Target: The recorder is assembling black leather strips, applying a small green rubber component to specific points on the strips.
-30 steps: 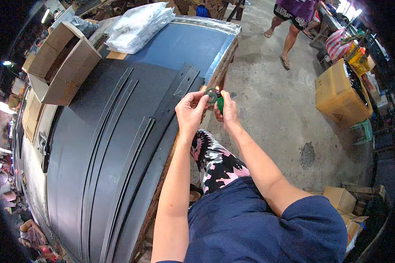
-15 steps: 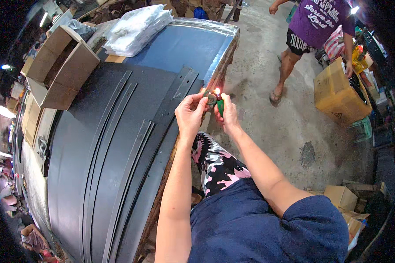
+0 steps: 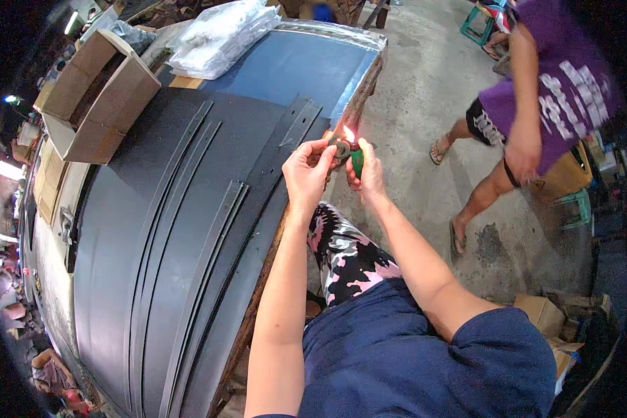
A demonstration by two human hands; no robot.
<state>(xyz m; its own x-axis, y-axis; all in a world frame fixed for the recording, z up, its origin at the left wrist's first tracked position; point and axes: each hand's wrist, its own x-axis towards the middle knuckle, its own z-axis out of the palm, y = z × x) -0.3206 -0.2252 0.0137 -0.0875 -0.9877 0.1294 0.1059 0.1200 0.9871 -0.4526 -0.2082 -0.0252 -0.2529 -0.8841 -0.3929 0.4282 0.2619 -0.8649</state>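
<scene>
One dark round ring (image 3: 342, 155), one bright flame (image 3: 349, 133)

At the right edge of the black-and-blue worktop (image 3: 292, 63), my left hand (image 3: 305, 174) pinches the ring; my right hand (image 3: 370, 174) grips one green lighter (image 3: 357, 164). Right of the worktop, open concrete floor (image 3: 411, 76).

Bare concrete floor (image 3: 404, 80) runs down the aisle here, grey and scuffed, with a rough dark patch (image 3: 491, 242) toward the right. The long table (image 3: 292, 64) fills most of the left side, dark-topped, blue at its far end, edged in rough brown wood. I can see a green stool (image 3: 475, 31) up the aisle. High on the left a tube light (image 3: 71, 21) glows; below it there's a white glare (image 3: 5, 173), window or lamp I can't tell.
</scene>
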